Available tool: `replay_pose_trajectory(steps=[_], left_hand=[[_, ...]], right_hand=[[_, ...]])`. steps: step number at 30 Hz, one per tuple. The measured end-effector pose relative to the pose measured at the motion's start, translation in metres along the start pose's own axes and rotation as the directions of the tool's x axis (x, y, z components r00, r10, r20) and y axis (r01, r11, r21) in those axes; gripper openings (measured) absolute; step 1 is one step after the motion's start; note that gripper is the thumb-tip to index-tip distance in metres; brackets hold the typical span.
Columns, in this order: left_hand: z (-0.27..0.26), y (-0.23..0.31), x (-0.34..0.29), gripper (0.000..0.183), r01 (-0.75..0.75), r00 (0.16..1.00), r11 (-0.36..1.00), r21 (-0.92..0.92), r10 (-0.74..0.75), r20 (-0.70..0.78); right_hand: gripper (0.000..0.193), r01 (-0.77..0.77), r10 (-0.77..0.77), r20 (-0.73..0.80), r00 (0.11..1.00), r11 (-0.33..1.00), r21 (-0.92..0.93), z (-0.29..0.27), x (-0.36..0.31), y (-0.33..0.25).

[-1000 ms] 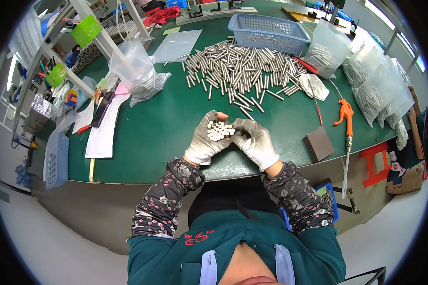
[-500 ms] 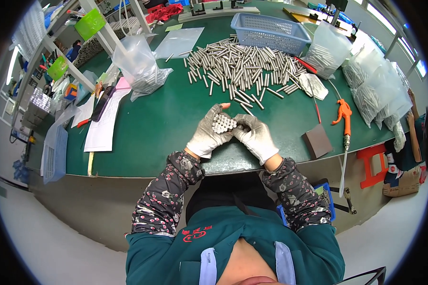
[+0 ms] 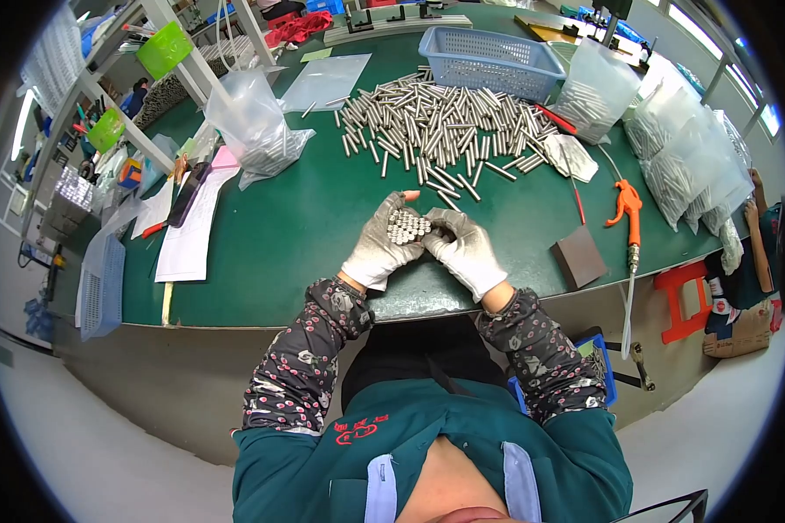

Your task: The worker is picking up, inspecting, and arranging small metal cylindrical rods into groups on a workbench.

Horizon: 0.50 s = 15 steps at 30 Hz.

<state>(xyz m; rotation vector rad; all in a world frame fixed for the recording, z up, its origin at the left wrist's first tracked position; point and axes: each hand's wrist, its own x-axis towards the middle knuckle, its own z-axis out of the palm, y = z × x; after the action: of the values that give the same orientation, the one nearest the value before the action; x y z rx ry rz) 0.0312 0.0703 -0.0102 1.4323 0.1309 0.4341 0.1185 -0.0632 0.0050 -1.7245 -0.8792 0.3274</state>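
Observation:
My left hand [image 3: 381, 241], in a worn grey-white glove, is closed round a bundle of metal pins [image 3: 407, 227], their round ends turned up toward me. My right hand [image 3: 464, 250], gloved the same way, has its fingers bent against the bundle's right side; its fingertips are partly hidden. Both hands are just above the near edge of the green table [image 3: 270, 235]. Beyond them lies a large loose pile of the same shiny metal pins [image 3: 445, 122], with a few strays at its near side.
A blue plastic basket [image 3: 494, 65] stands behind the pile. Clear bags of pins [image 3: 595, 91] are at the right, another bag [image 3: 257, 131] at the left. An orange air gun [image 3: 628, 209] and a brown block [image 3: 579, 258] lie to the right, papers [image 3: 187, 235] to the left.
Both hands keep their hold on the bundle and have hardly moved. The whole view has shifted very slightly.

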Motion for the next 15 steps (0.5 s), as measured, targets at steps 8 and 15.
replay_pose_trajectory(steps=[8,15], left_hand=[[0.0005,-0.0002,0.0000,0.072,0.012,1.000,1.000,0.015,-0.011,-0.012],[0.0011,-0.0019,0.0009,0.073,0.009,1.000,0.997,0.071,-0.007,-0.025]], right_hand=[[0.028,0.026,-0.026,-0.007,1.000,0.999,0.022,0.0019,0.0005,0.0063],[0.033,-0.081,0.082,0.066,0.994,0.997,-0.009,-0.0009,0.0023,0.0018]])
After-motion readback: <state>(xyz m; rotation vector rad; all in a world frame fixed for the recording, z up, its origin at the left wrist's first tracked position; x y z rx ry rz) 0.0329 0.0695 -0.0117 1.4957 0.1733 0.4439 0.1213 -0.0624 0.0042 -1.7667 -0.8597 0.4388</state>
